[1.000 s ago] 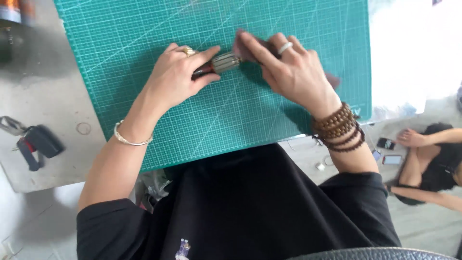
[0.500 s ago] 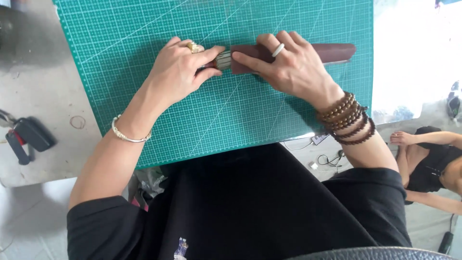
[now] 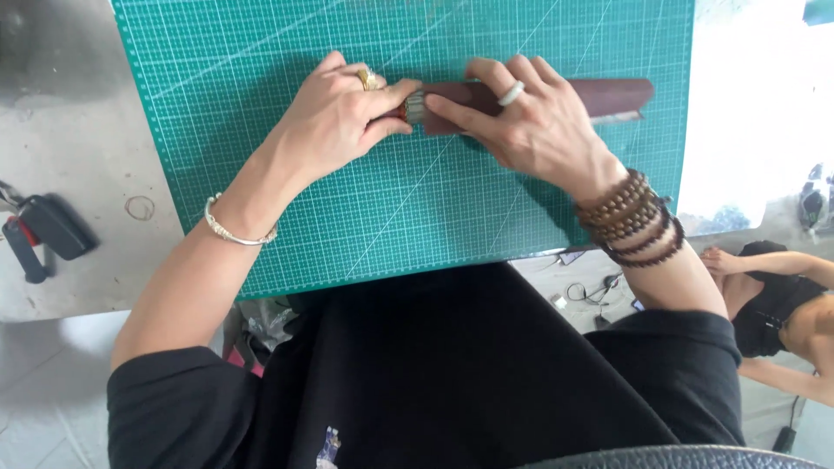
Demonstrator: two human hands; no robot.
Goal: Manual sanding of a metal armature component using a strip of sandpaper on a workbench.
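A long dark brown leather strip (image 3: 608, 94) lies flat on a green cutting mat (image 3: 417, 208) with a white grid. My left hand (image 3: 334, 122), with a ring and a thin wrist bangle, grips a small tool with a metal ferrule (image 3: 413, 108) at the strip's left end. My right hand (image 3: 530, 122), wearing a white ring and stacked bead bracelets, presses flat on the strip with its fingers spread. The tool's tip is hidden between my fingers.
The mat lies on a grey metal table (image 3: 78, 130). A black and red hand tool (image 3: 43, 233) sits at the table's left edge. Another person (image 3: 782, 295) sits on the floor at the right, by cables (image 3: 591, 291).
The view has shifted so the whole strip shows to the right. My right hand has settled flat on it, and both hands sit slightly lower on the mat.
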